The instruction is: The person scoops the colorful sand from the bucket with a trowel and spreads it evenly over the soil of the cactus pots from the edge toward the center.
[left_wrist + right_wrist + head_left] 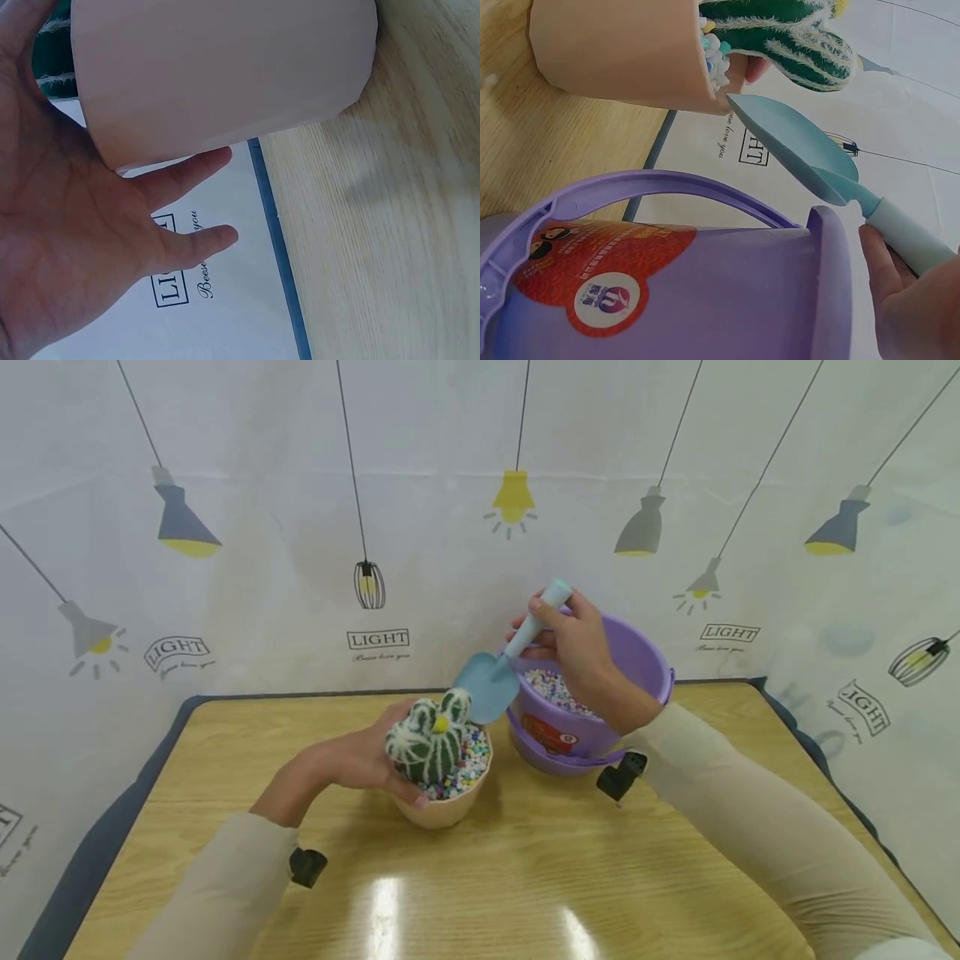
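In the head view, a green cactus (420, 760) with white bristles and a yellow flower stands among colourful pebbles (472, 756) in a beige pot (438, 814). My left hand (360, 756) holds the pot near its rim from the left, thumb in front; its other fingers are partly hidden behind. My right hand (585, 647) grips the handle of a light-blue garden trowel (487, 685), whose blade slants down to the pot's right rim. The right wrist view shows the trowel's tip (746, 105) at the rim, with no pebbles visible on the blade.
A purple bucket (570, 747) with pebbles (551, 687) inside stands right of the pot, under my right forearm. Its handle (667, 180) hangs down on the pot's side. Behind the wooden table (480, 893) hangs a lamp-print cloth (442, 552).
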A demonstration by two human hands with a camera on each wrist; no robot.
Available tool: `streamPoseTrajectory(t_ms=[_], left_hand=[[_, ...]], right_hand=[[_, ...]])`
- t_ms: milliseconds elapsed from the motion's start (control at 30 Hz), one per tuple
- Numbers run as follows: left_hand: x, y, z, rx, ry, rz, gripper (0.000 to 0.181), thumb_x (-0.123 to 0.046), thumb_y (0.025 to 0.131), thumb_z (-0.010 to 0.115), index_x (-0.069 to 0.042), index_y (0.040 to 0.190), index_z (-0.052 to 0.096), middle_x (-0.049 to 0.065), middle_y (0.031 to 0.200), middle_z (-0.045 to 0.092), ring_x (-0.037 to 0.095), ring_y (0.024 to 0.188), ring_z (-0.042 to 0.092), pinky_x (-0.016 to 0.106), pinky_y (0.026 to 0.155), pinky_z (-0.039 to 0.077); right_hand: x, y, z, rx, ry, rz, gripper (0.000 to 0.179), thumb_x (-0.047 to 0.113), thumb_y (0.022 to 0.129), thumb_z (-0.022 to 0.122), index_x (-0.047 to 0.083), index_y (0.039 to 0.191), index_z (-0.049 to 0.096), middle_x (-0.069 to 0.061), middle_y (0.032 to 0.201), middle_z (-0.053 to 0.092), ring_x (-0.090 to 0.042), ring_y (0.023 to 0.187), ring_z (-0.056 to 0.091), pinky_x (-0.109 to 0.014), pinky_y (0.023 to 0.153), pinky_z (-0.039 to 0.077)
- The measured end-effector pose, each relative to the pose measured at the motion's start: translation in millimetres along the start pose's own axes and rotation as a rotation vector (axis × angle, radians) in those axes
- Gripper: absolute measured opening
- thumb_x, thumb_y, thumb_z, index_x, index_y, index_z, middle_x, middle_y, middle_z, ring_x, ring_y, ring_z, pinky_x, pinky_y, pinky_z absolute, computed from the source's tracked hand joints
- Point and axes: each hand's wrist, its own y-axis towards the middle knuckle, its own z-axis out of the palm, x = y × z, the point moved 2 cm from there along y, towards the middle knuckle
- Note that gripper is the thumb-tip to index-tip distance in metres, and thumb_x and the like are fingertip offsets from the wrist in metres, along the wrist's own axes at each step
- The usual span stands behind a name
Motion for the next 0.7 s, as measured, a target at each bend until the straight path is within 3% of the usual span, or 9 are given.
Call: streamPoseTrajectory(t_ms=[200,367,500,567,700], left_hand=[[0.3,5.9,-2.5,0.043,-0.011,0.074,0.099,-0.014,0.060,0.094,-0.016,0.138,0.033,0.008,0.133,0.047,0.026,0.125,0.046,0.049,0.111,0.031],[1.4,4.1,-0.9,0.022,0.008,0.040,0.102,-0.016,0.060,0.094,-0.018,0.139,0.030,0.007,0.135,0.041,0.025,0.126,0.044,0.049,0.112,0.029],[1.3,2.3,1.6,0.001,0.017,0.049,0.103,-0.015,0.059,0.094,-0.017,0.140,0.030,0.009,0.135,0.041,0.027,0.125,0.045,0.050,0.112,0.030],[1.2,0.4,2.7,-0.021,0.047,0.029,0.107,-0.017,0.059,0.094,-0.018,0.142,0.027,0.010,0.137,0.038,0.029,0.126,0.044,0.052,0.112,0.031],[1.1,-7.6,4.8,-0.102,0.199,-0.075,0.117,-0.034,0.061,0.092,-0.022,0.151,0.018,0.013,0.148,0.027,0.034,0.128,0.042,0.061,0.109,0.031]], right_hand=[[4.1,1.1,-3.2,-0.002,0.023,-0.025,0.013,0.016,0.099,0.056,0.005,0.106,0.053,-0.011,0.082,0.071,-0.025,0.077,0.073,-0.039,0.067,0.060],[8.0,3.9,-10.6,-0.037,0.073,-0.051,0.014,0.014,0.099,0.055,0.003,0.108,0.052,-0.012,0.081,0.071,-0.026,0.076,0.073,-0.039,0.066,0.060],[11.6,7.5,-17.6,-0.078,0.076,-0.062,0.016,0.015,0.100,0.054,0.002,0.108,0.051,-0.013,0.079,0.071,-0.027,0.074,0.073,-0.039,0.064,0.060],[13.9,9.3,-21.2,-0.103,0.081,-0.060,0.016,0.016,0.100,0.054,0.002,0.107,0.051,-0.013,0.078,0.071,-0.027,0.074,0.073,-0.039,0.064,0.060],[19.8,12.3,-29.5,-0.155,0.103,-0.053,0.013,0.015,0.100,0.053,0.003,0.105,0.050,-0.013,0.077,0.071,-0.027,0.073,0.073,-0.038,0.063,0.060]])
